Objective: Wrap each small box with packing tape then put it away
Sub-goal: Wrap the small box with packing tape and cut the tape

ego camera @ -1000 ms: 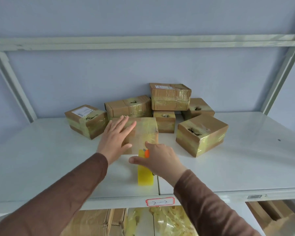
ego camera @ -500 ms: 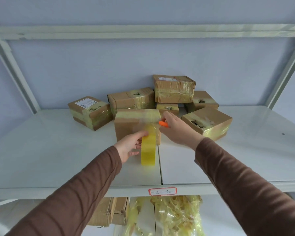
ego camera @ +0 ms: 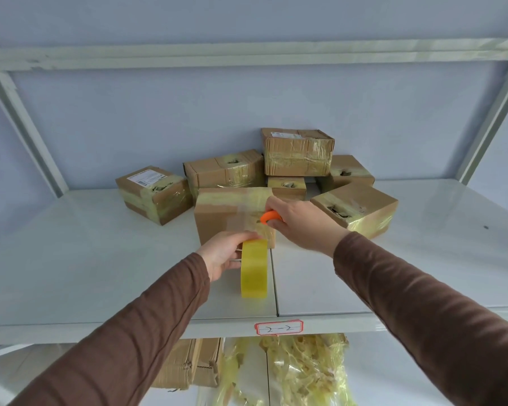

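Observation:
A small cardboard box stands on the white shelf, its top and front partly covered in yellowish tape. My left hand grips a roll of yellow packing tape just in front of the box, with a strip of tape running from the roll up the box's front. My right hand holds a small orange cutter against the box's right front corner, and its fingers touch the top edge.
Several taped boxes sit behind and beside, among them one at the left, one at the right and one stacked on top. A red-framed label marks the shelf's front edge. Below lie cardboard and crumpled tape scraps.
My left hand left the box's top and took hold of the tape roll. My right hand, with the orange cutter, rose from the roll to the box's right front corner.

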